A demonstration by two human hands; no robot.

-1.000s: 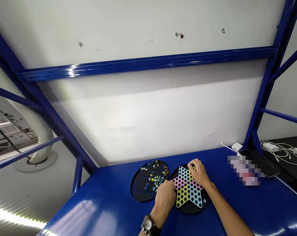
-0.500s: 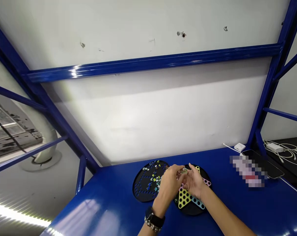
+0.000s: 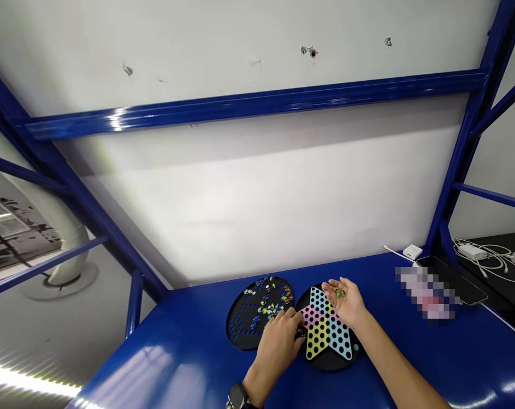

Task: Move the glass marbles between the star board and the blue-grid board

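Observation:
My right hand is turned palm up, its fingers loosely cupped around a few greenish glass marbles. It hovers over the right side of a round black Chinese checkers board with a star in pink, yellow and blue. At that board's left rim, my left hand points down with curled fingers, close to some dark marbles. What its fingertips pinch, if anything, is too small to make out. Left of it lies a second black round tray, holding many coloured marbles and partly covered by my left hand.
Both boards lie on a blue table against a white wall, under a blue metal frame. To the right are a phone, a blurred-out pink item, a white adapter and tangled white cables.
My hands were together above the star board and have separated. The left has moved down and left to the board's rim; the right has moved slightly up and right, exposing the marbles in its palm.

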